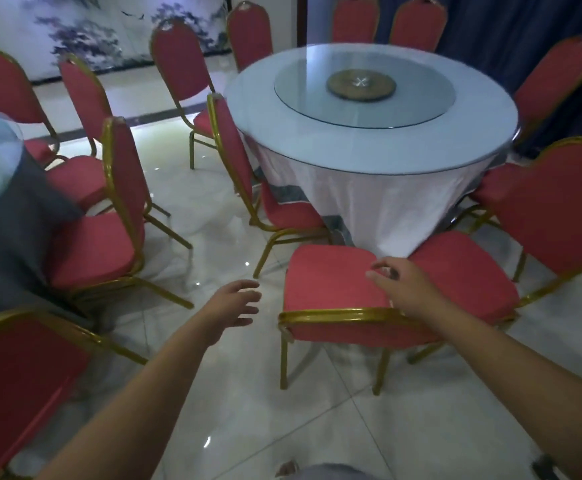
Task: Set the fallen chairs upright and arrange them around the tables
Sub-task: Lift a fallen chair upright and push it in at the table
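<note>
- Nearest red banquet chair (331, 289) is standing upright at 12 o'clock from the wearer, its seat facing the round table (369, 143); its gold-framed backrest top is running left to right, nearest the viewer.
- Right hand (400, 282) is hovering over the seat, past the backrest rail, fingers loosely spread, holding nothing; contact cannot be told.
- Left hand (234, 303) is reaching at 11 o'clock, open and empty, just left of the backrest corner.
- Judgement: the right hand is nearer, and both are bracketing the backrest for a push tableward.

No text, label, brand, number or sign can be read anywhere in this view.
</note>
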A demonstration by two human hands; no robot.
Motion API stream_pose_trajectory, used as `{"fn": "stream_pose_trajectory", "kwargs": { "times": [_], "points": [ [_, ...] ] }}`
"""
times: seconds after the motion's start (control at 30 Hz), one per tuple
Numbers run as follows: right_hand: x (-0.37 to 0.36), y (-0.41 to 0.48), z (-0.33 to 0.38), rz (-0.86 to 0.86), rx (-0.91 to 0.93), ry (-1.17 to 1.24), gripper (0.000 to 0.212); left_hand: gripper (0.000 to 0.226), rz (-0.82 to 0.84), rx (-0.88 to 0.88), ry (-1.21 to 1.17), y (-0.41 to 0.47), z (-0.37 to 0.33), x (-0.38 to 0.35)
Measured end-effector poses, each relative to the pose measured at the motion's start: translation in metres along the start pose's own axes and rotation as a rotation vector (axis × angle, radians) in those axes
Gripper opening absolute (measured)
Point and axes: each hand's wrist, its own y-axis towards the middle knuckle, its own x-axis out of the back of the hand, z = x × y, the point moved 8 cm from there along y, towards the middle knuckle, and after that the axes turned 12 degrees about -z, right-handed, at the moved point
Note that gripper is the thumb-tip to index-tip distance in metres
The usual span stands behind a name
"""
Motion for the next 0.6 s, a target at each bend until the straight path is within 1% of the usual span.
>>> {"fn": "stream_pose_trajectory", "kwargs": {
  "times": [0.07, 0.13, 0.27, 0.43, 0.53, 0.6],
  "points": [
    [-0.026, 0.016, 0.026, 0.012, 0.023, 0.024, 0.019, 0.024, -0.018, -0.031, 0.018, 0.018, -0.011, 0.025],
    [-0.055, 0.032, 0.048, 0.046, 0.048, 0.027, 0.013, 0.022, -0.039, -0.042, 0.008, 0.035, -0.017, 0.049],
    [-0.118, 0.065, 0.082, 0.157, 0.073, 0.027, 0.02, 0.02, -0.069, -0.031, -0.001, 0.067, -0.02, 0.093],
    [-0.182, 0.138, 0.115, 0.215, 0.044, 0.077, 0.02, 0.019, -0.099, -0.014, 0.012, 0.128, -0.032, 0.138],
    [-0.22, 0.197, 0.139, 0.207, 0.028, 0.14, 0.011, 0.02, -0.113, 0.0, 0.04, 0.171, -0.054, 0.161],
    [-0.242, 0.238, 0.152, 0.195, 0.003, 0.188, 0.015, 0.021, -0.111, 0.038, 0.062, 0.202, -0.073, 0.174]
  ]
}}
